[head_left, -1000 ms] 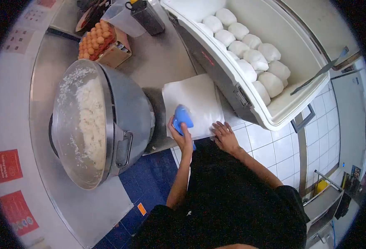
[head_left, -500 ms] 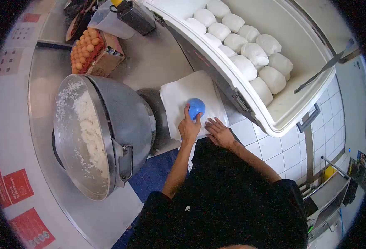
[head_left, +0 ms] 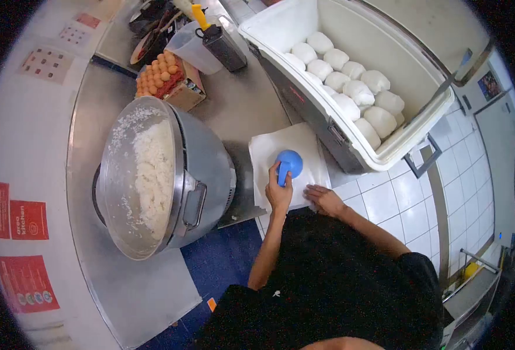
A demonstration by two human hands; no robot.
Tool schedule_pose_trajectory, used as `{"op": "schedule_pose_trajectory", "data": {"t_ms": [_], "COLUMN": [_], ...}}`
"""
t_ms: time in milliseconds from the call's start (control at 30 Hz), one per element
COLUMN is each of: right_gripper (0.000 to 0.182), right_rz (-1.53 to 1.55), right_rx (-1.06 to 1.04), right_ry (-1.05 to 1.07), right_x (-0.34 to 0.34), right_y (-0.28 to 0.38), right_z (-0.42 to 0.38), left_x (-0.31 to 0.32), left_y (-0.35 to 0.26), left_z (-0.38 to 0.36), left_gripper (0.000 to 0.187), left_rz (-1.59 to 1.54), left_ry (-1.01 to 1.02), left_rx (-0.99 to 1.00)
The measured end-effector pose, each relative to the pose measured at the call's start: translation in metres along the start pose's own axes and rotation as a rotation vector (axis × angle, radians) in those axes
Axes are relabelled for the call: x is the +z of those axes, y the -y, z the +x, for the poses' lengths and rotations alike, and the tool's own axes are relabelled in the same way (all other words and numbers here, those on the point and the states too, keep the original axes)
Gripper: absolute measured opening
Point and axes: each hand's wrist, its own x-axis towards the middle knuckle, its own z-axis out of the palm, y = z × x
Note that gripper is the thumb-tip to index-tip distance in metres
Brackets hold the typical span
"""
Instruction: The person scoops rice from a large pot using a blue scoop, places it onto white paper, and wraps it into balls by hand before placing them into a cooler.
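My left hand (head_left: 279, 189) grips the handle of a blue rounded scoop (head_left: 290, 162), which is face down on a stack of white paper sheets (head_left: 269, 143). My right hand (head_left: 325, 201) lies on the near right edge of the paper, with its fingers stretched out and nothing held. To the left stands a large grey pot (head_left: 202, 157) of white rice (head_left: 153, 169), in a metal inner bowl. Whatever is under the scoop is hidden.
A large open cooler (head_left: 380, 160) at the upper right holds several white wrapped bundles (head_left: 380, 121). Behind the pot are eggs on a tray (head_left: 163, 73), a clear plastic container (head_left: 193, 46) and a black container (head_left: 225, 49) with something yellow beside it.
The view has shifted, so things sit differently in it. My left hand has moved from the scoop's side to its handle, which now shows. My right hand stays on the paper.
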Motion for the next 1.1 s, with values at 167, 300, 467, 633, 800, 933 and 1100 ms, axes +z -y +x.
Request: {"op": "schedule_pose_trajectory", "data": {"t_ms": [167, 300, 467, 633, 800, 933, 1100], "right_gripper": [0.042, 0.026, 0.019, 0.027, 0.025, 0.022, 0.022], "right_rz": [0.088, 0.266, 0.325, 0.152, 0.059, 0.284, 0.158], "right_rx": [0.028, 0.147, 0.225, 0.156, 0.130, 0.403, 0.695], "right_ry": [-0.166, -0.260, -0.367, -0.334, -0.326, -0.405, -0.419], "right_x": [0.011, -0.004, -0.021, -0.017, -0.011, -0.015, -0.034], "right_y": [0.000, 0.013, 0.031, 0.030, 0.030, 0.035, 0.021], "right_z": [-0.004, 0.003, 0.019, 0.015, 0.014, 0.021, 0.058], "left_x": [-0.069, -0.207, -0.312, -0.234, -0.087, -0.080, -0.054], "left_y": [-0.077, -0.157, -0.188, -0.147, -0.005, 0.052, 0.067], "left_z": [-0.004, 0.023, 0.074, 0.024, -0.037, -0.032, 0.033], "left_gripper": [0.049, 0.048, 0.040, 0.017, 0.033, 0.024, 0.010], "left_rz": [-0.402, -0.218, 0.407, -0.023, 0.197, 0.339, 0.013], "left_ry": [-0.127, -0.579, -0.722, -0.474, 0.259, 0.180, 0.284], "left_rx": [-0.063, 0.197, 0.197, 0.559, 0.276, 0.401, 0.299]}}
